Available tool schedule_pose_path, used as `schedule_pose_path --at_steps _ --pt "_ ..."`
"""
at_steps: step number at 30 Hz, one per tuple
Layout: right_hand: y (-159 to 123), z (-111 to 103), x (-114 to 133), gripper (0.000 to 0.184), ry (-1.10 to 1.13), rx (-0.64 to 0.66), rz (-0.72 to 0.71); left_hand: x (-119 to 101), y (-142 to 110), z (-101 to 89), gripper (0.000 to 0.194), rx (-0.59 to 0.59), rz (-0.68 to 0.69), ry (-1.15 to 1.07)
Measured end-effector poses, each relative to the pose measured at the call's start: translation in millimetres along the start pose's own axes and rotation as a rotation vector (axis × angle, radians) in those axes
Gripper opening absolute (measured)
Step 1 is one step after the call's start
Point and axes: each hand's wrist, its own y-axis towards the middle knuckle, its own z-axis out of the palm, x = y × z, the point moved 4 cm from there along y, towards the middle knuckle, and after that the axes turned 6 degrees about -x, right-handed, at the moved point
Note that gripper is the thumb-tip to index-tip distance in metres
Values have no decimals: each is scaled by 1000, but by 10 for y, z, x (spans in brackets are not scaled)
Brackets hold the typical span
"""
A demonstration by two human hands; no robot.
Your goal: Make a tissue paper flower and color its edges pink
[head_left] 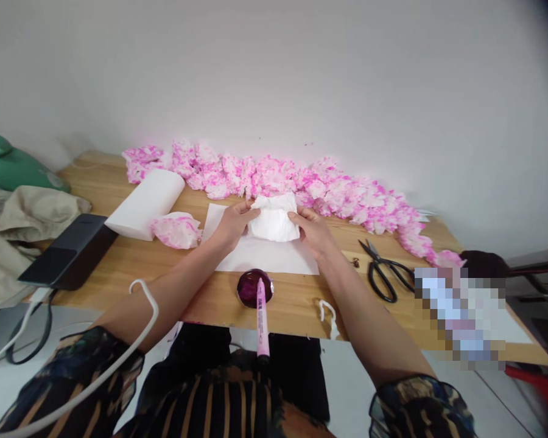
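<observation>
A small piece of white tissue (pixel 274 220), slightly crumpled, is stretched out above the table in front of me. My left hand (pixel 234 224) pinches its left edge between thumb and fingers. At the right edge, my right hand (pixel 314 229) grips it the same way. Beneath lies a flat sheet of white paper (pixel 265 258). Nearer to me is a small round dish (pixel 245 291) with dark magenta liquid, and a pink marker (pixel 262 325) rests over it, jutting past the table edge. One pink-edged tissue flower (pixel 177 230) lies left of my left hand.
A long row of pink-and-white tissue flowers (pixel 274 173) runs along the wall. On the left are a white tissue stack (pixel 145 204) and a dark power bank (pixel 70 252) with cables. Black scissors (pixel 381 267) and a twisted white strip (pixel 331 316) lie to the right.
</observation>
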Motion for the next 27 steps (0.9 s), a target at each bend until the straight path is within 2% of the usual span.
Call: schedule_pose_path --at_steps 3,6,9,12,15,19,23,27 --pt "3 -10 -19 45 -27 -3 0 -16 -16 20 35 25 14 51" --pt "-12 -1 -10 48 -94 14 -38 -55 -43 71 43 99 102 120" --pt "-53 54 20 51 -152 69 -71 -79 -50 65 35 72 204 214" --pt "-99 121 59 47 -163 113 -117 -61 -42 42 30 48 248 329" --pt "-123 134 90 40 -188 76 -209 -59 -51 53 27 63 296 386" --pt "-121 64 104 42 -232 -56 -311 -73 -74 69 25 55 236 346" --pt "-119 23 102 54 -190 -123 -287 -81 -84 59 23 23 128 250" --pt "-135 42 112 61 -156 -154 -262 -83 -82 54 18 22 101 181"
